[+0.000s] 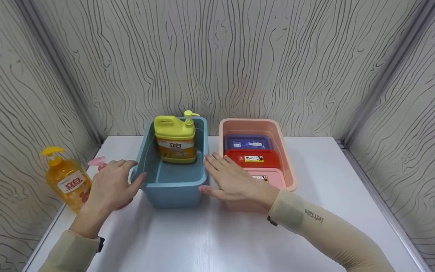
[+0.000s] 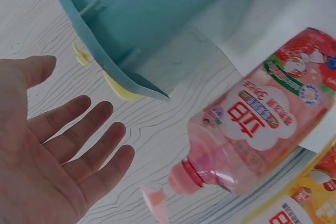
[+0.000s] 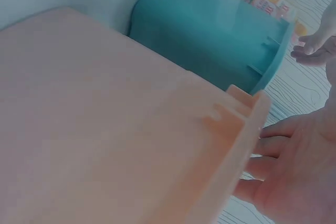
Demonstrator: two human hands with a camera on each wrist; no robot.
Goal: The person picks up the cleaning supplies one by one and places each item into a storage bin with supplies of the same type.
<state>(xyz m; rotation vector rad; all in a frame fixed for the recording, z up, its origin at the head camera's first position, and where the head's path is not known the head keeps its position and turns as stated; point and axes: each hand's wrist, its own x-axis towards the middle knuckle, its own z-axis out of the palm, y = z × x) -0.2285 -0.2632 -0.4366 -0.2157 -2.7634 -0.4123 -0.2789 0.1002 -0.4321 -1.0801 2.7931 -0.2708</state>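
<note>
My left hand (image 1: 110, 185) hovers by the left rim of a blue plastic bin (image 1: 172, 196). In the left wrist view its fingers are spread and relaxed, apart from the bin. Inside that bin stands a yellow jug of detergent (image 1: 176, 139) with a pump top. My right hand (image 1: 236, 181) reaches over the front left of a pink bin (image 1: 289, 166), fingers straight, fingertips close to the blue bin's right rim; whether they touch it I cannot tell. The pink bin contains a blue pack (image 1: 247, 142), a red pack (image 1: 266, 158) and a pink pack (image 1: 274, 176).
An orange pump bottle (image 1: 68, 183) stands at the table's left edge. Beside it is a pink pump bottle (image 2: 257, 119), mostly hidden behind my left hand in the head view. Patterned wall panels (image 1: 217, 56) enclose the white table (image 1: 315, 158) at the back and sides.
</note>
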